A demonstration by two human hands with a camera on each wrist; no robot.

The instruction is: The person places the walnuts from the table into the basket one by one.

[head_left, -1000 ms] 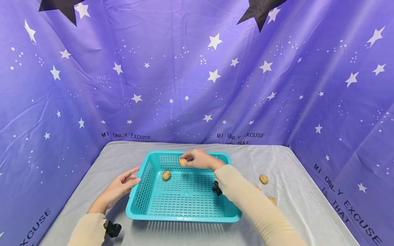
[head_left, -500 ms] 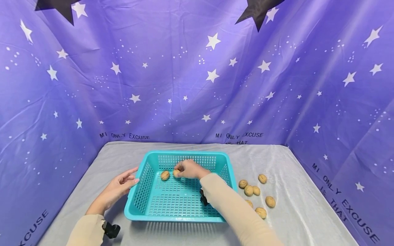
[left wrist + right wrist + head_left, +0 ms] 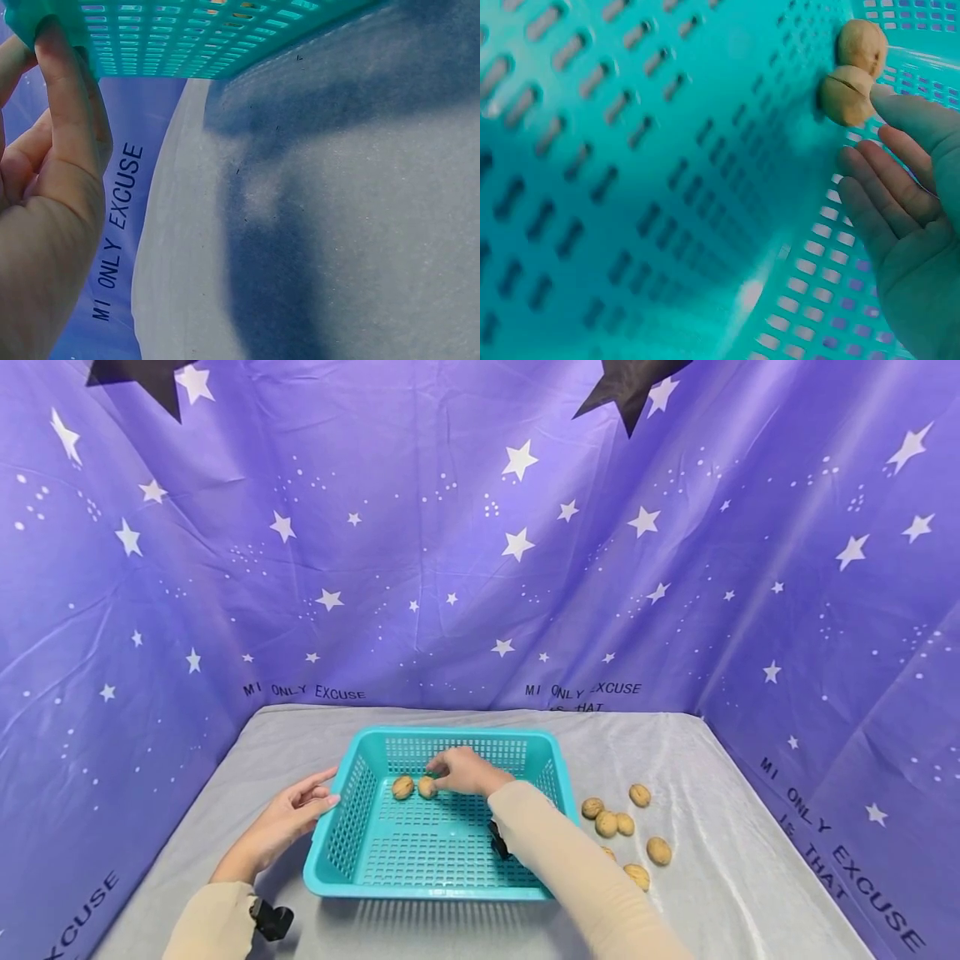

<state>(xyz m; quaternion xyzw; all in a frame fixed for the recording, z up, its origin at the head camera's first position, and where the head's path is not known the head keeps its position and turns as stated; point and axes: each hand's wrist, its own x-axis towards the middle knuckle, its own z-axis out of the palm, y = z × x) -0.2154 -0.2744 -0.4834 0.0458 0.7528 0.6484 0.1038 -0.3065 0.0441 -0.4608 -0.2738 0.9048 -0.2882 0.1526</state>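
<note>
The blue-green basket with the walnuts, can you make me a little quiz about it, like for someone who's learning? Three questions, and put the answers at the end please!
1. Pick one: how many walnuts are inside the basket?
A) one
B) two
C) five

2. True or false: the left hand is touching the basket's rim.

3. Fill in the gap: in the head view, the loose walnuts lie on the grey cloth to the ____ of the basket.

Key: 1. B, two. 2. True. 3. Right.
</note>
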